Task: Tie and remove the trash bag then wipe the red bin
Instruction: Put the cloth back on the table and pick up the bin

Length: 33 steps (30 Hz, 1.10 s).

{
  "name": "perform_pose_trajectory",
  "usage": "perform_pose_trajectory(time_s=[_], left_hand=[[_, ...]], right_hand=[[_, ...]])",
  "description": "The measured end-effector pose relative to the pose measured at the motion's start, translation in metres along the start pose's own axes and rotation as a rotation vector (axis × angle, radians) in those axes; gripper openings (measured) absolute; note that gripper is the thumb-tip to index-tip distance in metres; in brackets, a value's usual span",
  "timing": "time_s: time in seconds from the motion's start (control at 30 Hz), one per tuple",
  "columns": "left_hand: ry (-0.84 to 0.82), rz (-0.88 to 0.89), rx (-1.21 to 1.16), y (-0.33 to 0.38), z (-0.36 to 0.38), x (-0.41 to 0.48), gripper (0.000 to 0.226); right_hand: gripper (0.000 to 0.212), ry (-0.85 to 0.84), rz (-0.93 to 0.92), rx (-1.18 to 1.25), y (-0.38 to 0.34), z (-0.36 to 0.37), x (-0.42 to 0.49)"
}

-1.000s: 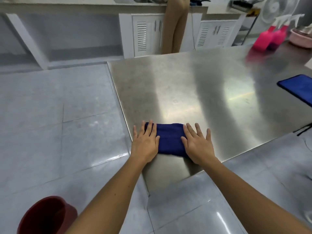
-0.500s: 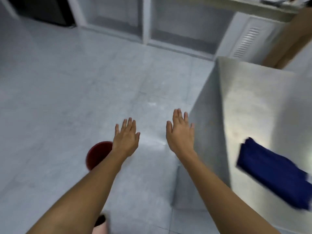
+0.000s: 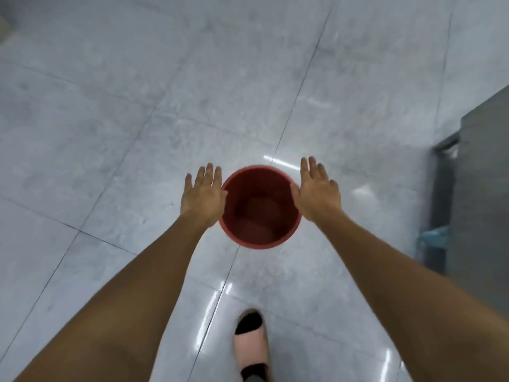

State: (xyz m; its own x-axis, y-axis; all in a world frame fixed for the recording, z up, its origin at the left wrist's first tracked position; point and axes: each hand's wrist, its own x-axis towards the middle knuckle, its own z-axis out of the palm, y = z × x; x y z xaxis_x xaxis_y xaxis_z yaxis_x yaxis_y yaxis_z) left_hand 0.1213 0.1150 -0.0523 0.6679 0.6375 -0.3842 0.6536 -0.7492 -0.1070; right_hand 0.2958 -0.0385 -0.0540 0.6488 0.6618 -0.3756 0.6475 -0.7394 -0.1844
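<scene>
Two open hands, one on each side of the red bin

The red bin (image 3: 259,206) stands upright on the shiny grey floor (image 3: 110,119), and it is the thing to look from. We see down into it. Its inside is bare and dark red, with no bag in it.

On one side of the bin is the person's left hand (image 3: 203,193). The hand is flat and open, with the fingers spread and pointing away from the person. Its thumb side is right by the bin's rim. It looks like it touches the rim, but the picture is a bit blurry, so I cannot be sure.

On the other side of the bin is the right hand (image 3: 316,191). It is open too, palm down, fingers straight. Its thumb side covers a bit of the rim. Neither hand holds anything.

Both bare arms reach out to the bin from the person.

Nearer to the person than the bin is a pink slipper (image 3: 252,351) on the floor, with a dark sock in it.

Far off past the right hand stands a grey metal table (image 3: 484,188). Low down beside it there is something blue-green (image 3: 433,238), too blurry to name
</scene>
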Motion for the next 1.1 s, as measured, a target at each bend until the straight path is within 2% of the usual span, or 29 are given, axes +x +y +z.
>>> perform_pose_trajectory(time_s=[0.17, 0.3, 0.37, 0.57, 0.87, 1.1], left_hand=[[-0.151, -0.026, -0.187, 0.008, 0.073, 0.039, 0.079], [-0.283, -0.088, -0.434, 0.009, 0.093, 0.053, 0.088], [-0.274, -0.095, -0.488, 0.008, 0.094, 0.053, 0.089], [-0.168, -0.028, -0.411, 0.008, 0.072, 0.017, 0.089], [-0.133, 0.149, -0.395, 0.075, 0.035, -0.120, 0.084], [-0.202, 0.441, -0.408, 0.220, 0.050, -0.276, 0.080]], right_hand=[[0.072, -0.084, 0.158, 0.082, 0.012, 0.078, 0.031], [0.081, -0.186, 0.208, 0.379, 0.012, 0.109, 0.035], [0.084, -0.143, 0.221, 0.472, 0.008, 0.115, 0.029], [0.084, -0.059, 0.238, 0.499, -0.001, 0.100, -0.022], [0.076, 0.021, 0.463, 0.662, 0.055, 0.086, -0.193], [0.065, 0.223, 0.786, 0.926, 0.172, 0.102, -0.411]])
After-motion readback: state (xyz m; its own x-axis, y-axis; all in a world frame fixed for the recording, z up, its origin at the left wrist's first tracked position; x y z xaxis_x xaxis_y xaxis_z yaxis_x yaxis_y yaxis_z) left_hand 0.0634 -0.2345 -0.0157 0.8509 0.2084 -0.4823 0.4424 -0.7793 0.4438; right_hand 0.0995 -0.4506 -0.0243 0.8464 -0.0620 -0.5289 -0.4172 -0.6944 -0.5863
